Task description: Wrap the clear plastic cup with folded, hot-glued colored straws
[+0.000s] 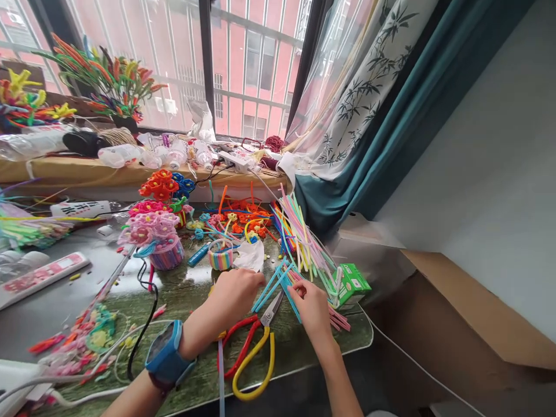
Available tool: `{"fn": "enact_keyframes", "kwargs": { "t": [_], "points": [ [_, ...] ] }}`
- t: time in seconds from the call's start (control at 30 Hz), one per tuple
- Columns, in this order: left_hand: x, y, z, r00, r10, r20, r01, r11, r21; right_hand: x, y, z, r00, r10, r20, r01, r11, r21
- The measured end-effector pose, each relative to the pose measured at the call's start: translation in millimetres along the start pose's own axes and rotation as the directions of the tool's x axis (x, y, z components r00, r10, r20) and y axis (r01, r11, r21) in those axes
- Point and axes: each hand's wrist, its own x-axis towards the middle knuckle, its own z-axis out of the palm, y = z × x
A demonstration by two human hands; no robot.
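Note:
My left hand [237, 294], with a blue watch [167, 353] on its wrist, hovers over the table with its fingers curled under. Its fingertips are hidden, so whatever they grip does not show. Close by on the right, my right hand [310, 304] pinches thumb and forefinger together at the light blue pipe cleaners [285, 282]; what lies in the pinch is too small to make out. Scissors [270, 314] with red and yellow handles lie below and between both hands. Pink pipe cleaners [340, 319] stick out beyond my right hand.
Behind the hands stand a striped little basket [220, 256], a crumpled white tissue [251, 255] and a pot of pink pipe-cleaner flowers [167, 255]. Loose pastel pipe cleaners [302, 231] and a green box [354, 284] lie right. A black cable [150, 313] crosses the left; a cardboard box [469, 301] stands beyond the table's right edge.

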Motion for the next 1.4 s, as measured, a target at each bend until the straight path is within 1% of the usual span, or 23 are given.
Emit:
{"fn": "enact_keyframes", "kwargs": {
  "t": [0.13, 0.23, 0.3, 0.4, 0.53, 0.63, 0.73, 0.8, 0.87, 0.93, 1.0, 1.07, 1.17, 1.2, 1.23, 1.27, 1.3, 1.33, 1.37, 1.4],
  "points": [
    [14, 8, 12.4, 0.997, 0.076, 0.033, -0.075, 0.997, -0.036, 5, 0, -4, 0.999, 0.034, 0.034, -0.035, 0.998, 0.042],
    [25, 13, 22.4, 0.99, 0.133, 0.052, -0.13, 0.99, -0.051, 3, 0, -12, 0.999, 0.04, 0.033, -0.04, 0.999, 0.02],
    [30, 14, 27.9, 0.984, 0.162, 0.069, -0.158, 0.986, -0.052, 1, -1, -18, 0.998, 0.056, 0.026, -0.055, 0.997, -0.059],
    [34, 12, 33.4, 0.978, 0.187, 0.09, -0.184, 0.982, -0.043, -2, -2, -24, 0.995, 0.075, 0.061, -0.06, 0.974, -0.219],
    [36, 7, 35.9, 0.973, 0.207, 0.104, -0.205, 0.978, -0.026, -2, -1, -21, 0.994, 0.076, 0.08, -0.044, 0.938, -0.343],
    [36, 8, 34.0, 0.97, 0.215, 0.11, -0.215, 0.977, -0.012, 1, 1, -16, 0.993, 0.08, 0.085, -0.043, 0.927, -0.373],
    [34, 14, 29.2, 0.966, 0.233, 0.111, -0.233, 0.972, -0.008, 4, 3, -15, 0.994, 0.083, 0.074, -0.057, 0.952, -0.3],
    [32, 18, 26.8, 0.957, 0.267, 0.113, -0.266, 0.964, -0.02, 6, 5, -17, 0.996, 0.076, 0.054, -0.061, 0.969, -0.238],
    [30, 20, 26.4, 0.947, 0.3, 0.112, -0.298, 0.954, -0.037, 8, 7, -21, 0.997, 0.062, 0.034, -0.054, 0.98, -0.19],
    [29, 19, 27.8, 0.945, 0.31, 0.104, -0.305, 0.951, -0.055, 9, 9, -24, 0.998, 0.052, 0.023, -0.048, 0.986, -0.161],
    [29, 17, 29.1, 0.954, 0.289, 0.084, -0.283, 0.956, -0.075, 10, 9, -27, 0.999, 0.048, 0.005, -0.047, 0.991, -0.123],
    [30, 16, 28.9, 0.967, 0.247, 0.053, -0.241, 0.964, -0.11, 9, 6, -29, 0.998, 0.049, -0.039, -0.051, 0.997, -0.056],
    [31, 17, 25.0, 0.985, 0.172, -0.007, -0.17, 0.969, -0.18, 6, -7, -32, 0.994, 0.035, -0.101, -0.025, 0.994, 0.106],
    [31, 17, 23.2, 0.989, 0.144, -0.038, -0.149, 0.956, -0.252, 5, -14, -32, 0.996, 0.018, -0.089, -0.003, 0.986, 0.169],
    [31, 18, 21.1, 0.991, 0.111, -0.077, -0.132, 0.922, -0.364, 5, -22, -31, 0.998, -0.013, -0.053, 0.025, 0.97, 0.24],
    [31, 18, 18.9, 0.991, 0.066, -0.12, -0.118, 0.856, -0.504, 5, -30, -30, 0.999, -0.051, -0.007, 0.05, 0.952, 0.302],
    [31, 18, 16.5, 0.988, 0.005, -0.157, -0.107, 0.754, -0.648, 5, -39, -28, 0.996, -0.085, 0.032, 0.069, 0.938, 0.34],
    [31, 16, 13.7, 0.982, -0.066, -0.175, -0.095, 0.627, -0.773, 7, -47, -26, 0.994, -0.099, 0.04, 0.077, 0.927, 0.368],
    [30, 14, 10.5, 0.974, -0.14, -0.176, -0.083, 0.502, -0.861, 9, -55, -23, 0.993, -0.108, 0.044, 0.081, 0.911, 0.405],
    [29, 10, 6.7, 0.962, -0.213, -0.17, -0.071, 0.406, -0.911, 13, -61, -19, 0.991, -0.115, 0.06, 0.076, 0.889, 0.451]
  ]
}}
